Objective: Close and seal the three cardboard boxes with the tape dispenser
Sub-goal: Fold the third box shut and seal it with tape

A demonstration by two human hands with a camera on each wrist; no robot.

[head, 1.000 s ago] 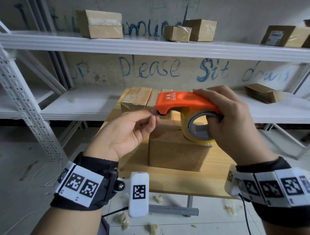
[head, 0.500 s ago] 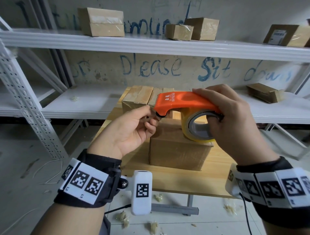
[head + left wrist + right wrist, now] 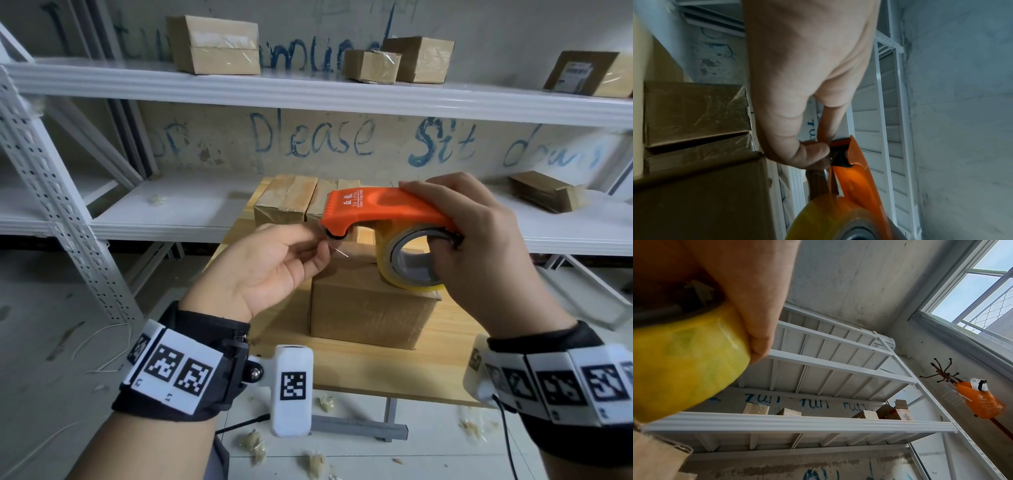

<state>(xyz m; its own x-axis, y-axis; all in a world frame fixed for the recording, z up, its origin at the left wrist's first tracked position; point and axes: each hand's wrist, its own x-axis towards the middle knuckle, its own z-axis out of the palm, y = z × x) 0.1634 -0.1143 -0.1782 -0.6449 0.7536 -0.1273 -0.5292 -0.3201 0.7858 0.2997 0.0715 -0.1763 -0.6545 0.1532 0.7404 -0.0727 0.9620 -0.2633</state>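
Right hand (image 3: 479, 246) is wrapped around the orange tape dispenser (image 3: 380, 209), holding it up over the brown cardboard box (image 3: 370, 305) on the wooden table (image 3: 445, 370), so the left hand (image 3: 270, 267) can pinch the loose tape end at the roller, probably to start a strip.

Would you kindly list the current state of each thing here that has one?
tape dispenser: held off the table, above the front box.
tape roll: mounted in the dispenser.
left hand: fingers pinching the tape end at the dispenser's nose.
right hand: gripping the dispenser.
front box: flaps closed, on the wooden table; seal cannot be told.
two rear boxes: closed, tape across their tops.
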